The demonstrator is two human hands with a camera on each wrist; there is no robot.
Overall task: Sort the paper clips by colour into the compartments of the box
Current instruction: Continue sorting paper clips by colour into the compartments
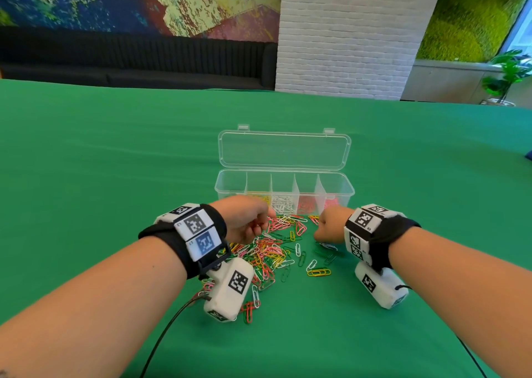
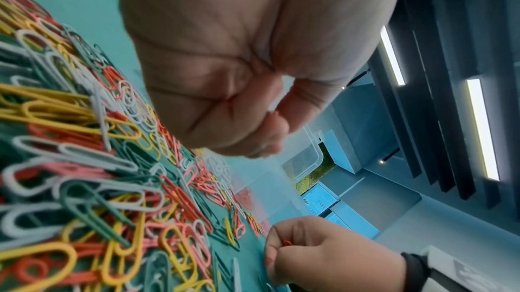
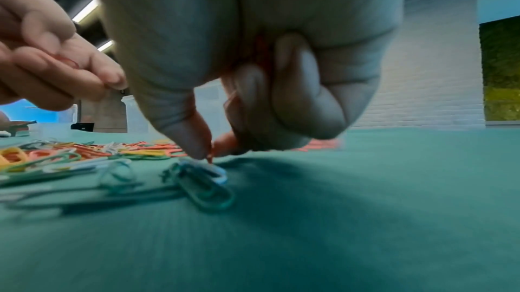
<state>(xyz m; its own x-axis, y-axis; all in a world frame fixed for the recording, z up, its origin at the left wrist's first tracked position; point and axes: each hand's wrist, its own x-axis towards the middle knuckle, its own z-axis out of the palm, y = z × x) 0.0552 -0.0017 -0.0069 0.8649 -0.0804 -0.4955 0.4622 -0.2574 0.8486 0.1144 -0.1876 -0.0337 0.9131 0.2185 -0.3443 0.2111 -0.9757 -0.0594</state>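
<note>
A clear box [image 1: 230, 181] stands open with yellow, white, red and pink clips in separate compartments. In front lies a mixed pile of paper clips [image 1: 272, 252]. My left hand [image 1: 250, 220] hovers over the pile's far left, fingers curled round a red clip [image 3: 66, 61]. My right hand [image 1: 328, 223] is at the pile's right edge. Its thumb and forefinger [image 3: 209, 154] pinch a red clip tip at the cloth, and more red clips [image 3: 261, 52] sit in its curled palm. Green clips [image 3: 209, 193] and a white one lie just below those fingertips.
The box lid [image 1: 285, 150] lies folded back behind the box. A green cloth [image 1: 115, 161] covers the table; a black cable [image 1: 167, 328] runs from my left wrist toward the near edge. A black sofa [image 1: 129, 60] and a white brick pillar [image 1: 345, 46] stand beyond the table.
</note>
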